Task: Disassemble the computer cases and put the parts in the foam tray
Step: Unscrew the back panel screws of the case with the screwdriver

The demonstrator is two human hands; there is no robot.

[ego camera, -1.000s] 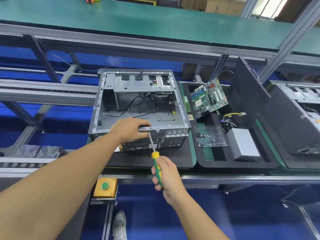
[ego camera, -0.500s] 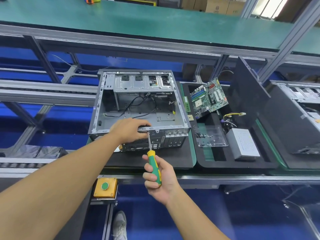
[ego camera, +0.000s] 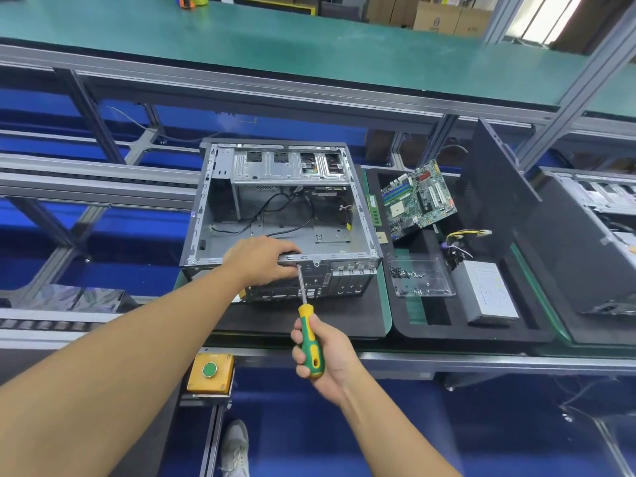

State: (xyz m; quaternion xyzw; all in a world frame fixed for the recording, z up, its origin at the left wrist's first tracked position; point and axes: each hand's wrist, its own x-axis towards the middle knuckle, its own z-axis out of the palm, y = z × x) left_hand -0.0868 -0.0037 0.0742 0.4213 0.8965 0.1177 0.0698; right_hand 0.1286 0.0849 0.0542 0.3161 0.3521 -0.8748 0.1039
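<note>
It is bright and even all over. White light glares from a window [ego camera: 547, 15] at the top right corner. Shadows are soft. Straight metal rails [ego camera: 241, 87] bend near the edges. The computer case [ego camera: 275, 170] looks sharp.

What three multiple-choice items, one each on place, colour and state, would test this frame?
1. Where is the motherboard?
A. Inside the case
B. In the left hand
C. In the foam tray, right of the case

2. What colours are on the screwdriver handle?
A. Green and yellow
B. Red and black
C. Blue only

3. What is the left hand doing?
A. Hanging idle
B. Gripping the case's near rim
C. Holding the motherboard

Key:
1. C: the motherboard sits tilted in the tray beside the case.
2. A: the handle in the right hand shows both colours.
3. B: the fingers curl over the rim.
</note>
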